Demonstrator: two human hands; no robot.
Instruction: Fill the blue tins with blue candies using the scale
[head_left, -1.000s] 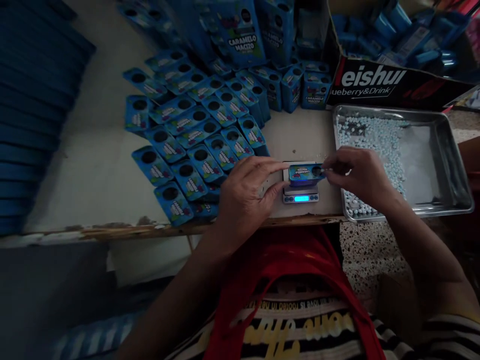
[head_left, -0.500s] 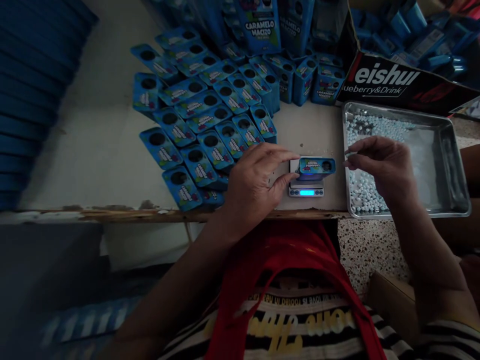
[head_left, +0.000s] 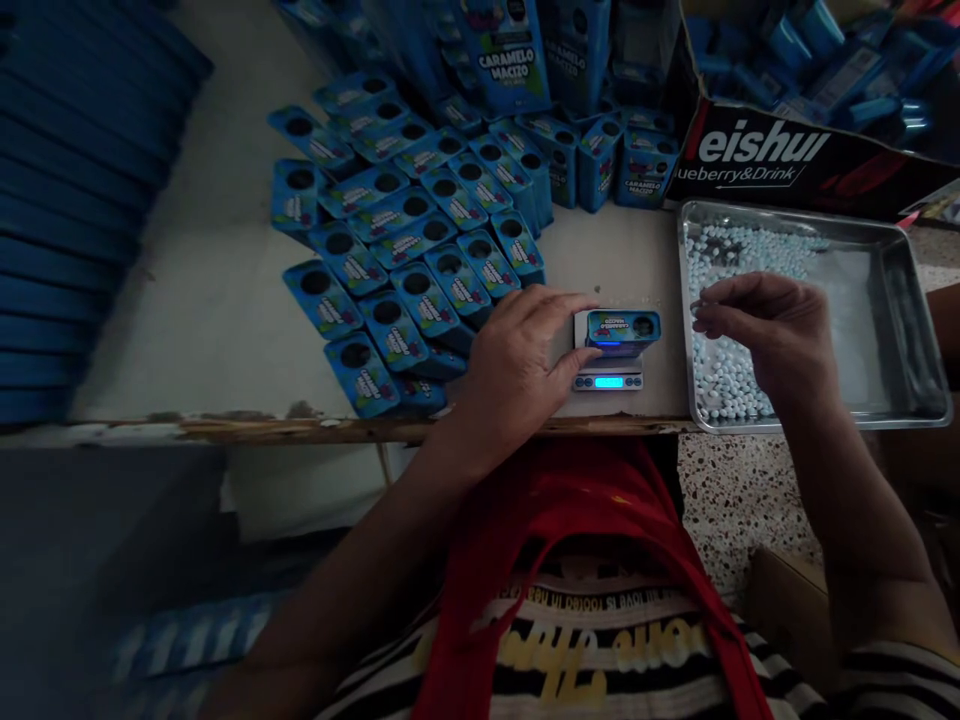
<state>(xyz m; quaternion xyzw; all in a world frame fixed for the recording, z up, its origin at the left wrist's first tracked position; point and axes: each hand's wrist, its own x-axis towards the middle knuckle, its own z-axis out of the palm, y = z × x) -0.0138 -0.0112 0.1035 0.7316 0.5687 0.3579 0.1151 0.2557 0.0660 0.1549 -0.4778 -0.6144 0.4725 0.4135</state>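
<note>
Taking the small white digital scale with the lit blue display (head_left: 609, 382) as our landmark, we see the small blue rectangular printed box with a round dark hole (head_left: 622, 327) standing on it. Left of the scale, our left hand (head_left: 517, 360) is half open, thumb and fingers around the box's near end; we cannot tell whether they touch it. Right of the scale, our right hand (head_left: 769, 325) pinches something small and pale over the rim of the shallow rectangular metal tray of pale pellets (head_left: 862, 330).

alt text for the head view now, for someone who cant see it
Left hand at a blue box on a small lit scale; right hand, fingertips together, over a metal tray of pale pellets. More blue boxes stand left of the scale.
</note>
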